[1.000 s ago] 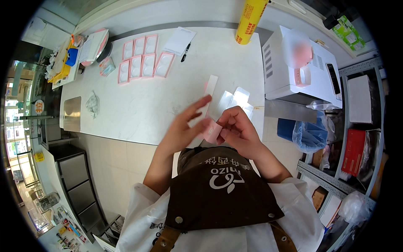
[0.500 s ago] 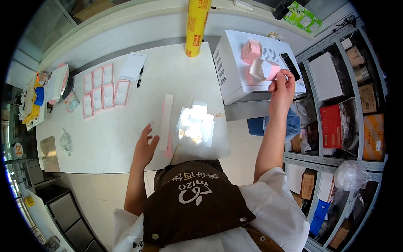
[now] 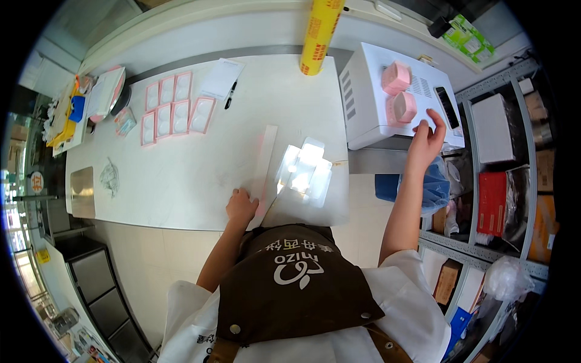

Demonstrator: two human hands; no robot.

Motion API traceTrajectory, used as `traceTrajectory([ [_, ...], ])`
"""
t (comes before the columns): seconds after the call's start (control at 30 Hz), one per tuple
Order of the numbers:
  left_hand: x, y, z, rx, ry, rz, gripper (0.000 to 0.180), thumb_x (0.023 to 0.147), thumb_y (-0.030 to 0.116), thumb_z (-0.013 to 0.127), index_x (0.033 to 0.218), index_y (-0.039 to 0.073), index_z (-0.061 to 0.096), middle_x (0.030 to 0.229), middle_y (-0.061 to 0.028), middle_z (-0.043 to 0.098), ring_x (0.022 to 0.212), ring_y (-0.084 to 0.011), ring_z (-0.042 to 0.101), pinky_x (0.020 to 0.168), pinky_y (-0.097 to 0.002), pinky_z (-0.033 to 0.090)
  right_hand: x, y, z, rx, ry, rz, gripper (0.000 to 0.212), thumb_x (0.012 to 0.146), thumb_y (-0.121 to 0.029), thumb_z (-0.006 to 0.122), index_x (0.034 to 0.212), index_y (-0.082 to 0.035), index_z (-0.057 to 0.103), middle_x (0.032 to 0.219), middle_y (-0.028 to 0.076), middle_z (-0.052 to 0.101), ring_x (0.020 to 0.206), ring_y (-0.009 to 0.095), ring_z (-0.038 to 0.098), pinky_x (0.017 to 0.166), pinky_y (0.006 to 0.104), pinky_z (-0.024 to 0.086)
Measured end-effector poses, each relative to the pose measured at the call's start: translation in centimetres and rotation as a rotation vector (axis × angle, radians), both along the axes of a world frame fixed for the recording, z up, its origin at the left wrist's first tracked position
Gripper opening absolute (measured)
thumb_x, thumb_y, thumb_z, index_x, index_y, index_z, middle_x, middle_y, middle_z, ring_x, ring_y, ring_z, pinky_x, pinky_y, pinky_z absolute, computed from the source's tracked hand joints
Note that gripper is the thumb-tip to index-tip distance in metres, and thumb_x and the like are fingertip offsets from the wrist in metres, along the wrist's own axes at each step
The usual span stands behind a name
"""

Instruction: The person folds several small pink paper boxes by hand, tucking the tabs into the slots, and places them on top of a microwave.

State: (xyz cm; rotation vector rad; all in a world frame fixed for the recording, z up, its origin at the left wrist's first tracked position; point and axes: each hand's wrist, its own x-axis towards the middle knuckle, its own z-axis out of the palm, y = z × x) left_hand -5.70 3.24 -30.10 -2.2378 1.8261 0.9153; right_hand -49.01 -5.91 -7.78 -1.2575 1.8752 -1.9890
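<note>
My right hand (image 3: 428,138) is raised beside a white box-shaped appliance (image 3: 368,118), fingers apart and holding nothing. On top of the appliance are two pink stacks (image 3: 397,77) of folded card or small boxes, and the nearer pink stack (image 3: 404,107) is closest to my right fingers. My left hand (image 3: 242,207) rests on the table at the edge of a long white strip (image 3: 266,151), fingers bent and slightly apart. A pink strip (image 3: 261,207) shows partly from under the white one. Just right of the strips, clear plastic packaging (image 3: 305,172) catches strong glare.
Pink-rimmed trays (image 3: 172,112) lie in rows on the white table (image 3: 200,175), near a paper sheet (image 3: 223,77) and a black pen (image 3: 230,95). A yellow roll (image 3: 319,39) stands at the back. A blue-lined bin (image 3: 434,187) and loaded shelves (image 3: 484,260) are at right.
My right hand has let go of the nearer pink stack, whose lifted white-and-pink part now sits down. My left hand has moved onto the table beside the strip. The whole view has shifted slightly.
</note>
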Motion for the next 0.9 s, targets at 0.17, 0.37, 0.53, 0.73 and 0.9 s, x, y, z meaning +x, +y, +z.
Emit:
traceTrajectory([
  [0.17,-0.4,0.0,1.5,0.008,0.021,0.074,0.043,0.082,0.042,0.076,0.106,0.010,0.060,0.113,-0.0115,0.062,0.104,-0.0329,0.066,0.086,-0.0476,0.054,7.8,3.0,-4.9,0.081,-0.124,0.370,0.016,0.099,-0.001,0.054,0.112,-0.002,0.063,0.104,0.002,0.066,0.074,0.004,0.051,0.064,0.0213,0.044],
  [0.37,-0.1,0.7,1.2,-0.004,0.027,0.029,0.035,0.083,0.037,0.074,0.099,0.009,0.061,0.112,-0.0126,0.064,0.099,-0.0337,0.066,0.083,-0.0475,0.054,17.7,6.2,-8.2,0.392,-0.074,0.744,0.016,0.096,0.003,0.054,0.105,-0.005,0.066,0.096,-0.002,0.066,0.073,0.004,0.051,0.064,0.0206,0.041],
  [0.53,1.0,0.1,1.1,0.020,0.227,-0.021,0.031,0.085,0.033,0.075,0.100,0.008,0.064,0.096,-0.0137,0.069,0.089,-0.0312,0.069,0.078,-0.0428,0.055,19.9,6.4,-7.1,0.464,-0.069,0.874,0.015,0.096,0.002,0.055,0.104,-0.004,0.066,0.091,-0.003,0.066,0.069,0.004,0.050,0.063,0.0212,0.041],
  [0.73,0.9,-1.0,4.0,-0.161,1.007,0.521,0.021,0.098,0.020,0.066,0.113,0.007,0.066,0.095,-0.0063,0.073,0.084,-0.0167,0.071,0.068,-0.0312,0.056,19.2,6.3,-9.2,0.518,-0.147,0.845,0.013,0.096,0.001,0.057,0.103,-0.005,0.066,0.090,-0.002,0.066,0.070,0.004,0.052,0.062,0.0216,0.042],
  [0.9,3.3,-2.1,7.7,-0.009,1.656,0.824,0.020,0.100,0.019,0.063,0.116,0.007,0.066,0.096,-0.0020,0.070,0.081,-0.0136,0.066,0.071,-0.0275,0.054,17.7,5.9,-10.4,0.832,-0.224,0.985,0.023,0.098,-0.003,0.056,0.119,-0.006,0.064,0.107,0.003,0.068,0.072,0.006,0.056,0.066,0.0229,0.047],
])
